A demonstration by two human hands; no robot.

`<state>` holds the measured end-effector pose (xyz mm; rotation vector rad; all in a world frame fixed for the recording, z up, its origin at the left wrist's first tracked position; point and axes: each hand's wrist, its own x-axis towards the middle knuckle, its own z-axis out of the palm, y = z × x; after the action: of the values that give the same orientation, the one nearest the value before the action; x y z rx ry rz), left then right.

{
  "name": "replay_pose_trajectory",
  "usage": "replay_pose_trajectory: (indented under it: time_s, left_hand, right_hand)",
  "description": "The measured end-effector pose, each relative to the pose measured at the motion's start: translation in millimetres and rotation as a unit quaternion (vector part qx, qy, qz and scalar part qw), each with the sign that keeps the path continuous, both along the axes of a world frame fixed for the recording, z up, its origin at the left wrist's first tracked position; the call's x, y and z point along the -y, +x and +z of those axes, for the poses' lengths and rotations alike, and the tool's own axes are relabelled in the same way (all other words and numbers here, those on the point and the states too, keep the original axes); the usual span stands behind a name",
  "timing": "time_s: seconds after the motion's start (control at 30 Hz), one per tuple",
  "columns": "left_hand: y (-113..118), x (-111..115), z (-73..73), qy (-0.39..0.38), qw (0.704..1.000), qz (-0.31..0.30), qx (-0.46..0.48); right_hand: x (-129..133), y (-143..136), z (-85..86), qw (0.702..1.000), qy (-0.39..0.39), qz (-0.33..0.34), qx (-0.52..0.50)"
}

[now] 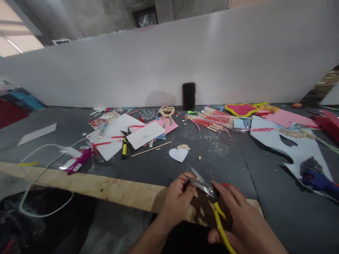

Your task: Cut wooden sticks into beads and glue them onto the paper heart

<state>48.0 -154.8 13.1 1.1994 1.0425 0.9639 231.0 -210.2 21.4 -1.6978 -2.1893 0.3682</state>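
Note:
My right hand [238, 215] grips the yellow-handled scissors [210, 192], their blades parted and pointing up and left. By the blades, the thumb and fingers of my left hand [177, 199] are pinched together on a small pale wooden piece [197, 179], mostly hidden by fingers and steel. Both hands are above the table's front edge. Beyond them lies a white paper heart [178, 154], with a cluster of small pale wooden bits [183, 146] along its upper right edge. A few loose bits [199, 158] sit to its right.
A phone [189, 96] leans against the white partition. Bundled red-and-wood sticks [214, 118], black-yellow pliers [124, 146], a white card [145, 135] and a thin stick [151, 149] lie around. At left is a purple glue gun-like device [78, 162] with a cable; a blue tool [317, 176] is right.

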Motion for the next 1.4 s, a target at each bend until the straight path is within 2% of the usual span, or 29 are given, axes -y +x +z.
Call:
replay_pose_trajectory:
  time_s: [0.33,0.5,0.6,0.8,0.97,1.17,1.4]
  left_hand:
    - [0,-3,14.3,0.035,0.999,-0.003,-0.035]
    - [4,-1,21.3,0.047,0.998,-0.011,-0.042]
    - [7,3,24.2,0.054,0.997,-0.009,-0.053]
    - [12,3,32.1,0.073,0.995,-0.006,-0.064]
    - [13,1,26.4,0.080,0.993,0.009,-0.083]
    - [11,-1,15.7,0.025,0.999,0.021,-0.040]
    - [10,2,16.1,0.027,0.998,0.030,-0.046]
  right_hand:
    - [-1,-2,4.3,0.998,0.050,0.027,0.015]
    - [-4,0,6.4,0.992,0.107,0.001,0.068]
    - [-3,0,9.1,0.990,0.107,-0.012,0.095]
    - [-3,-2,11.1,0.988,0.110,0.005,0.108]
    - [-8,-1,10.0,0.984,0.116,0.009,0.132]
    - [-8,-3,12.0,0.992,0.077,-0.022,0.102]
    - [-7,-5,12.3,0.994,0.073,-0.020,0.081]
